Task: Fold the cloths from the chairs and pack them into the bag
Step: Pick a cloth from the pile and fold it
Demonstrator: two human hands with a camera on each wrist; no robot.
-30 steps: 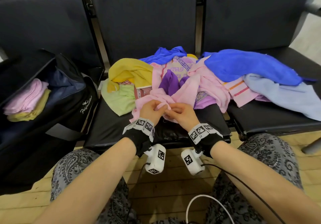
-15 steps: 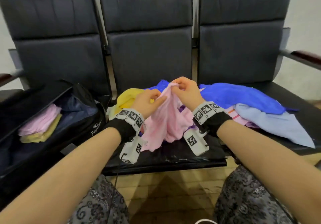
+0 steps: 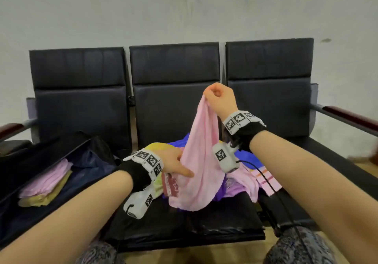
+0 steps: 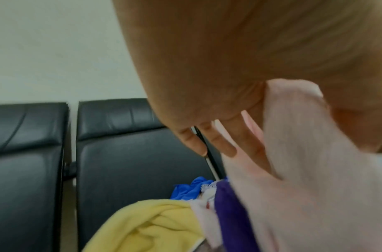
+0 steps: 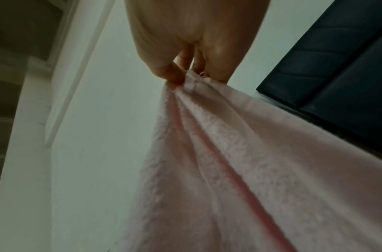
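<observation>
A pale pink cloth (image 3: 201, 161) hangs above the middle chair seat (image 3: 184, 224). High in front of the backrest, my right hand (image 3: 217, 98) pinches its top corner; in the right wrist view the fingertips (image 5: 175, 76) bunch the pink cloth (image 5: 218, 170). My left hand (image 3: 177, 162) is lower and to the left and pinches the cloth's left edge between thumb and fingers. In the left wrist view the pink cloth (image 4: 304, 170) passes between them. The black bag (image 3: 30, 218) lies open on the left chair, holding folded pink and yellowish cloths (image 3: 47, 184).
A heap of loose cloths lies behind the hanging one: yellow (image 3: 155, 146), blue (image 3: 247, 158), purple, and a pink striped one (image 3: 266, 178). A black cable (image 3: 273, 190) trails from my right wrist. A chair armrest (image 3: 347, 118) juts out at the right.
Both hands have lifted the pink cloth off the heap. My right hand has gone up with one corner; my left has moved down and left along the edge. The head view has tilted up.
</observation>
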